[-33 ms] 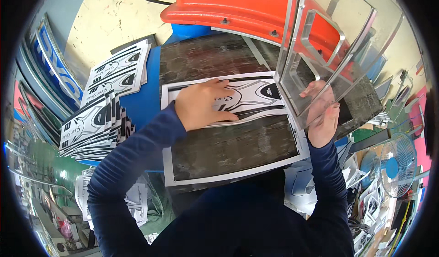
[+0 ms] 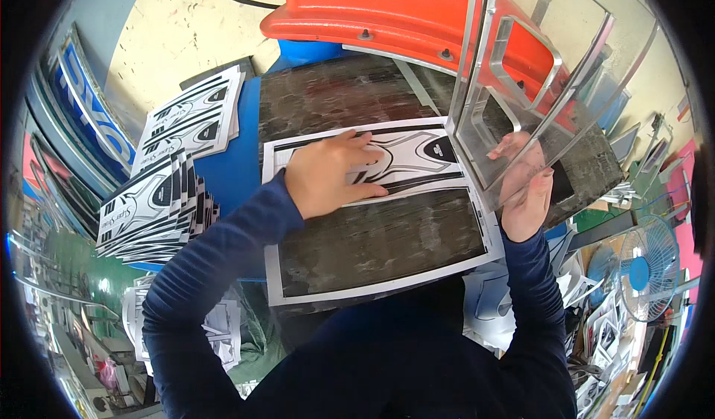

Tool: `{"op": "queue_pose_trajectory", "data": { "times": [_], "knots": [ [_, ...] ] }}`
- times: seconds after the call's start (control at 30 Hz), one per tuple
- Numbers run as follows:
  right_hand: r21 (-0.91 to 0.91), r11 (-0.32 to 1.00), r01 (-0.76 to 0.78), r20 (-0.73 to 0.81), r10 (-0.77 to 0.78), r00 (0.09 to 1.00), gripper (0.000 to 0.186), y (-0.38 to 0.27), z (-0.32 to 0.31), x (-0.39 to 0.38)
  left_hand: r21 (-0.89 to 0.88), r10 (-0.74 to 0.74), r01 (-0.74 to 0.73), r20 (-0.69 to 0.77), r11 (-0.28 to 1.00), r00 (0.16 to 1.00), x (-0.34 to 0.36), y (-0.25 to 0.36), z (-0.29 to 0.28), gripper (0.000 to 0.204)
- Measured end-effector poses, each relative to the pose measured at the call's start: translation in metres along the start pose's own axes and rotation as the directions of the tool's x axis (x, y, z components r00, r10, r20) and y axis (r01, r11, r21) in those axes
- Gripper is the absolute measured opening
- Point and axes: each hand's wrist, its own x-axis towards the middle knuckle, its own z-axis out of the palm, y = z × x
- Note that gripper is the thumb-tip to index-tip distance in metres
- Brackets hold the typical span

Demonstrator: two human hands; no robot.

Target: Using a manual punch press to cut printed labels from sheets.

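My left hand [image 2: 331, 173] lies palm down with its fingers spread on a white printed piece [image 2: 406, 154] with black and grey shapes. That piece fills the far half of a white paper frame [image 2: 387, 283], whose near half shows the dark board [image 2: 372, 240] beneath. At the right, my right hand [image 2: 527, 203] grips the lower edge of a clear plastic guard [image 2: 495, 169]. Its fingers show through the plastic, and the thumb side is outside it.
A large red machine arm [image 2: 372, 5] spans the back. On a blue surface [image 2: 246, 166] at the left lie a far stack of printed pieces [image 2: 186, 113] and a fanned near stack [image 2: 149, 203]. A blue fan [image 2: 640, 270] and paper scraps [image 2: 596, 329] are at the lower right.
The near edge of the printed piece, which bulged toward me, now lies flatter and straighter along the frame's middle. Both hands stay in nearly the same place.
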Motion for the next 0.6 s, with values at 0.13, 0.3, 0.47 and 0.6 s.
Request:
{"op": "queue_pose_trajectory", "data": {
  "times": [0.13, 0.3, 0.47, 0.6],
  "knots": [
    [-0.008, 1.0, 0.024, -0.015, -0.024, 1.0, 0.073, 0.001, -0.001, 0.001, 0.085, 0.102, -0.097, -0.057, 0.992, 0.993, 0.001, 0.01, 0.007, 0.016],
    [-0.001, 0.999, 0.045, 0.001, -0.045, 0.999, 0.075, 0.0, -0.002, 0.005, -0.19, -0.169, 0.112, -0.318, 0.975, 0.933, 0.014, -0.016, 0.004, 0.01],
    [-0.013, 0.999, 0.039, -0.041, -0.04, 0.998, 0.076, 0.002, -0.006, 0.003, -0.356, -0.487, 0.362, -0.379, 0.861, 0.787, -0.002, -0.035, -0.033, 0.013],
    [0.01, 1.0, 0.017, -0.089, -0.016, 0.996, 0.076, 0.011, -0.015, 0.0, -0.792, -0.67, 0.063, -0.468, 0.607, 0.576, -0.05, -0.031, -0.084, 0.029]
  ]
}}
